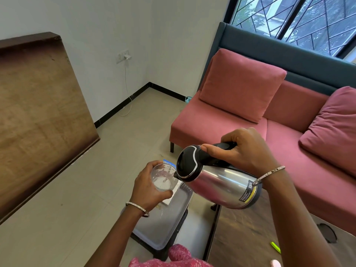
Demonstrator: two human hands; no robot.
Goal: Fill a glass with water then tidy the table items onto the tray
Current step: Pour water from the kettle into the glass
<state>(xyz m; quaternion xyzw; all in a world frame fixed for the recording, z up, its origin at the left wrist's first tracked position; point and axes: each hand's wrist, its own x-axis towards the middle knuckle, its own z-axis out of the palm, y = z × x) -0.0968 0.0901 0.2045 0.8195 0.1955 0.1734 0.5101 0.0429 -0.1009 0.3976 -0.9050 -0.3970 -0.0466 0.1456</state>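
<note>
You are in a home sitting room; a pink sofa with loose cushions sits under a barred window; a wooden table stands on the tiled floor.

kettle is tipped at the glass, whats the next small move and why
Probably keep the pour steady a little longer. The right hand tilts the steel electric kettle with its spout at the rim of the glass, which the left hand holds above the grey tray. The glass looks only shallowly filled, though its level is hard to read.
</note>
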